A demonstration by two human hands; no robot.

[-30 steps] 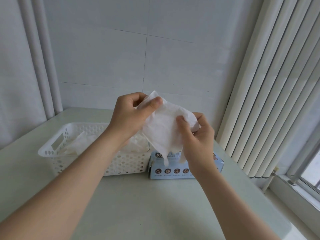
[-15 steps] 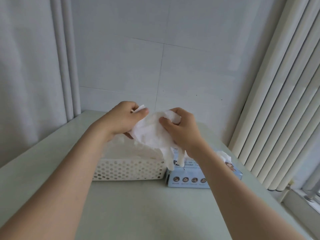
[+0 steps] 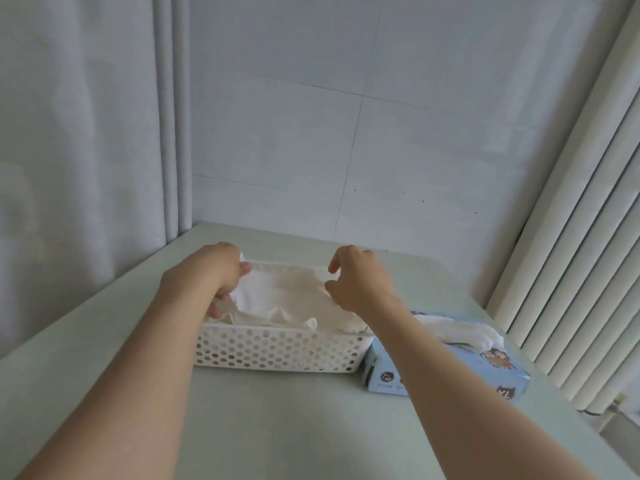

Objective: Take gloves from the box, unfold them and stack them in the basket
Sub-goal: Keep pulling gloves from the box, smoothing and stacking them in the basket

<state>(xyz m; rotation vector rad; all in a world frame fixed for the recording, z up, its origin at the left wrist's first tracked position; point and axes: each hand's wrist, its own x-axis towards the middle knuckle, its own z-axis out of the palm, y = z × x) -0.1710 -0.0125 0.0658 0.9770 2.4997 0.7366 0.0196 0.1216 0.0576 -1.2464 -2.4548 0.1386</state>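
Note:
A white perforated basket stands on the table with white gloves piled inside. The top glove lies spread across the pile. My left hand is at the basket's left end, fingers curled round the glove's edge, a white corner showing by the thumb. At the right end my right hand hovers over the glove with loosely curled fingers and holds nothing. The blue glove box lies against the basket's right side, and a white glove sticks out of its top slot.
The pale green table meets a tiled wall at the back. A white curtain hangs on the left and vertical blinds stand close on the right, just past the box.
Both hands have moved down and apart from chest height, laying the unfolded glove flat on the pile in the basket. My right hand has let go of it.

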